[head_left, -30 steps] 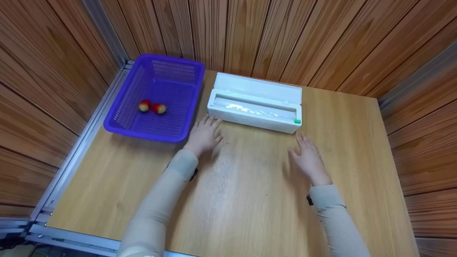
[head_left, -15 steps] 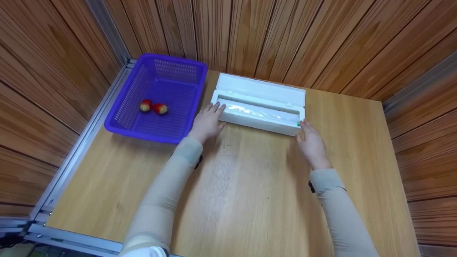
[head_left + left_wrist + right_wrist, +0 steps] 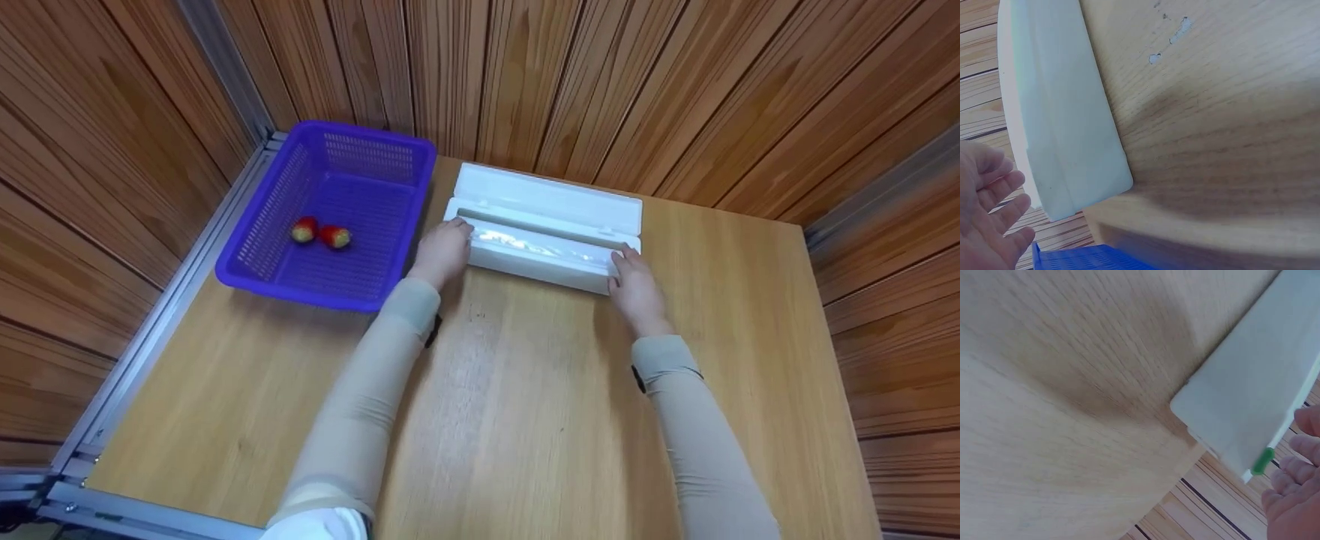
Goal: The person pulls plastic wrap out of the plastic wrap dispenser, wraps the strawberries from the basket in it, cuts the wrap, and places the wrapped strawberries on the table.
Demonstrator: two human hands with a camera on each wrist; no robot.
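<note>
A long white cling-film dispenser box (image 3: 540, 268) sits near the back of the table, its lid (image 3: 551, 196) raised. Shiny clear film (image 3: 525, 241) shows in its top. My left hand (image 3: 444, 251) is at the box's left end, fingertips over the top; the left wrist view has these fingers (image 3: 1002, 194) loosely bent beside that end. At the opposite end is my right hand (image 3: 636, 289), its fingertips at the top corner. In the right wrist view its relaxed fingers (image 3: 1297, 467) lie close to a green slider (image 3: 1262, 461). Firm contact cannot be made out.
To the left stands a purple plastic basket (image 3: 330, 296) with two red-and-yellow objects (image 3: 334, 237) in it. Wooden panel walls (image 3: 525, 82) rise behind and at both sides. A metal frame rail (image 3: 172, 292) runs along the table's left edge.
Both hands have moved forward to the ends of the box from the table in front of it. My right hand has also shifted slightly left, covering the green slider in the head view.
</note>
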